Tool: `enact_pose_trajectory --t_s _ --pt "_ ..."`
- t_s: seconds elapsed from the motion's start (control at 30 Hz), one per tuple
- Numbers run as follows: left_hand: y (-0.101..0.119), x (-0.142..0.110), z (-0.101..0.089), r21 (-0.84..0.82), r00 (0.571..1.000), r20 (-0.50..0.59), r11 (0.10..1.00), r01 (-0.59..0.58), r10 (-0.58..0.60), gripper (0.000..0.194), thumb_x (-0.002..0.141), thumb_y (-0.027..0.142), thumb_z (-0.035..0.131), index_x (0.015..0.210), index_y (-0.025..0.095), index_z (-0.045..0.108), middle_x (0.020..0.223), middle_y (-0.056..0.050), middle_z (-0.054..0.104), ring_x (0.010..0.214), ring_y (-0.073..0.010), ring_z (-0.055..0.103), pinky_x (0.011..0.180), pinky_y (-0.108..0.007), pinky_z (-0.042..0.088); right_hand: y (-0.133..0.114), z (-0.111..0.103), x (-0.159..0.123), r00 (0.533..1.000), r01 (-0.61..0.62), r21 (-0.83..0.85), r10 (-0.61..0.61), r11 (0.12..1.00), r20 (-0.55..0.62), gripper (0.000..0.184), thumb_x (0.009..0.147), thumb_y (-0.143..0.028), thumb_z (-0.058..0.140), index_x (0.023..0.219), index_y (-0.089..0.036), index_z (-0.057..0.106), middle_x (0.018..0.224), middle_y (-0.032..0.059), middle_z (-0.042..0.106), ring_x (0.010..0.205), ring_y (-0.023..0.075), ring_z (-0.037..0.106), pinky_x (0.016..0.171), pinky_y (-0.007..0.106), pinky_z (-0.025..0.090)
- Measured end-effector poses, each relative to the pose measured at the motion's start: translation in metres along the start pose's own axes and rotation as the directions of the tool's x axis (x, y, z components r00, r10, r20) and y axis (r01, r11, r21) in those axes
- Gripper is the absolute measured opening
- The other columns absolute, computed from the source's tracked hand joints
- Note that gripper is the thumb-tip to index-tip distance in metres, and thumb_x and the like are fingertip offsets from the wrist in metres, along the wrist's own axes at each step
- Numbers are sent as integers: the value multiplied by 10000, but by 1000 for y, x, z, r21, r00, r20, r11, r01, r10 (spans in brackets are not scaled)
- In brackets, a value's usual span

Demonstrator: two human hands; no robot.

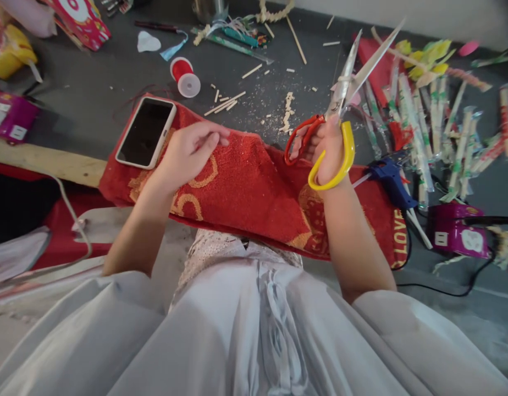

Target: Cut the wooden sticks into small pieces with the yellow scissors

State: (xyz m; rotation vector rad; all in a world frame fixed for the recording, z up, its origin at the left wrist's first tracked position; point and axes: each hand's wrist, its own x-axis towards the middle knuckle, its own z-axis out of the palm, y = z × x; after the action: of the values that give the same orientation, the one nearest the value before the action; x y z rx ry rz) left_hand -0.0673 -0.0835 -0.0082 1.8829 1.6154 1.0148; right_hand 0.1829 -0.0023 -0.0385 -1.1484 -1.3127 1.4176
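Note:
My right hand (330, 148) is wrapped in the handles of a large pair of scissors (340, 93), one loop red and one yellow. The blades point up and away and stand apart, with nothing between them. My left hand (190, 151) rests on a folded red towel (246, 187) with gold patterns, its fingers loosely bent and nothing seen in them. Just left of that hand, a phone (147, 132) with a dark screen lies on the towel. Beyond the towel are short cut sticks (225, 104), small wooden bits (287, 113) and pale crumbs.
A spool of red thread (183, 77) lies behind the phone. On the right are a blue glue gun (390, 179), several wrapped chopsticks (414, 121) and a purple box (460, 231) with a black cord. Another purple box (15, 115) sits at the far left.

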Motion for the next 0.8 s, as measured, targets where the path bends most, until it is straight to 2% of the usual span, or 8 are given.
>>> enact_pose_trajectory --t_s 0.07,0.13,0.27,0.4,0.47,0.57,0.7,0.8 --pt "-3 -27 -1 162 999 -42 987 -10 17 294 980 339 434 1062 195 677 1018 -46 750 947 -170 690 838 -330 555 2 -1 0 1000 -3 0 3 1000 -1 627 812 -808 291 783 -240 554 684 70 610 700 197 639 611 372 515" --pt "-11 -58 2 303 993 -105 953 -14 48 283 971 316 436 1077 221 681 1089 -50 738 1039 -198 681 950 -391 533 4 -2 1 1000 6 -1 -6 1000 -6 637 810 -811 279 792 -238 557 690 71 611 668 187 625 594 360 503" --pt "-33 -120 17 450 959 -262 893 27 104 306 932 276 496 1199 265 646 1215 -58 698 1237 -251 602 1094 -484 447 2 -1 1 1000 -4 11 4 1000 -7 595 865 -744 279 790 -229 568 664 52 598 600 159 598 578 339 492" --pt "-45 -161 34 536 968 -220 844 18 118 486 920 265 476 1404 225 492 1424 -105 562 1366 -285 490 1161 -538 348 -1 0 3 999 -49 41 49 998 -3 568 937 -642 248 752 -215 574 650 48 602 566 142 593 585 341 498" --pt "-46 -171 39 555 971 -207 832 15 121 529 915 277 472 1440 222 448 1452 -110 531 1385 -285 467 1179 -542 316 -2 0 3 998 -56 48 56 997 -11 584 946 -642 236 736 -216 574 624 42 596 561 140 593 584 339 499" --pt "-44 -177 43 555 974 -181 832 -16 139 538 906 284 484 1440 228 448 1443 -106 541 1384 -277 469 1192 -535 300 -2 1 2 998 -51 33 52 998 -31 654 908 -735 221 695 -219 563 587 44 592 603 155 624 579 330 496" --pt "-38 -174 46 560 978 -127 826 -68 167 548 898 275 489 1442 236 442 1440 -96 545 1377 -269 478 1191 -530 306 1 2 2 999 -20 29 21 999 -43 765 816 -853 155 699 -221 570 624 69 628 660 173 654 574 331 489" --pt "-32 -167 50 566 981 -64 816 -115 183 560 901 269 479 1457 235 423 1450 -89 535 1367 -260 492 1181 -510 330 2 2 2 997 -24 19 25 1000 -67 846 785 -866 29 725 -224 577 615 76 622 651 161 650 565 320 471"
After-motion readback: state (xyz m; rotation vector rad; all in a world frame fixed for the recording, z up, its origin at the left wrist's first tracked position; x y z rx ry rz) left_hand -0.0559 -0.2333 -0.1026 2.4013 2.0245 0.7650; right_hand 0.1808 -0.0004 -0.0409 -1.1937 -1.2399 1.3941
